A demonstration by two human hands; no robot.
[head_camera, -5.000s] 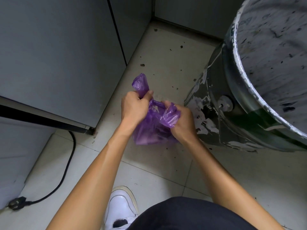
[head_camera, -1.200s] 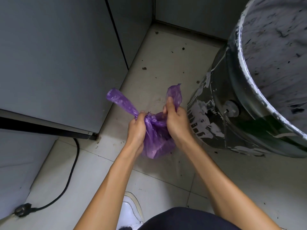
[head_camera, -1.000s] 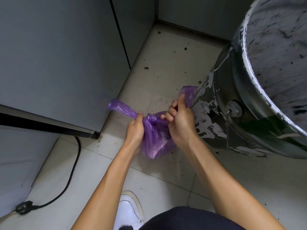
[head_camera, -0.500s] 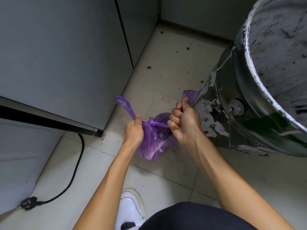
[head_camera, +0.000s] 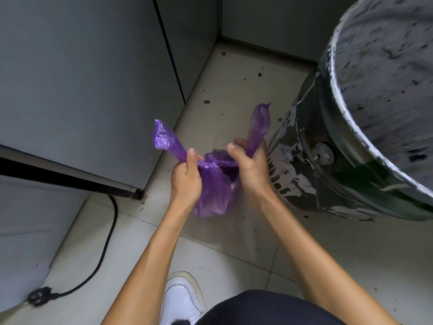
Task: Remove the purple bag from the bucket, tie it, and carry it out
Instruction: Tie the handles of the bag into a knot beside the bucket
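Thin purple plastic bag (head_camera: 214, 184) is out of the paint-spattered dark round bucket (head_camera: 328, 146), hanging between both hands. Left hand (head_camera: 186, 178) fingers pinch one twisted ear, right hand (head_camera: 251, 170) fingers grip the other. Knot unfinished; carrying out remains.

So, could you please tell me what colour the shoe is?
White, seen in the head view: the shoe.
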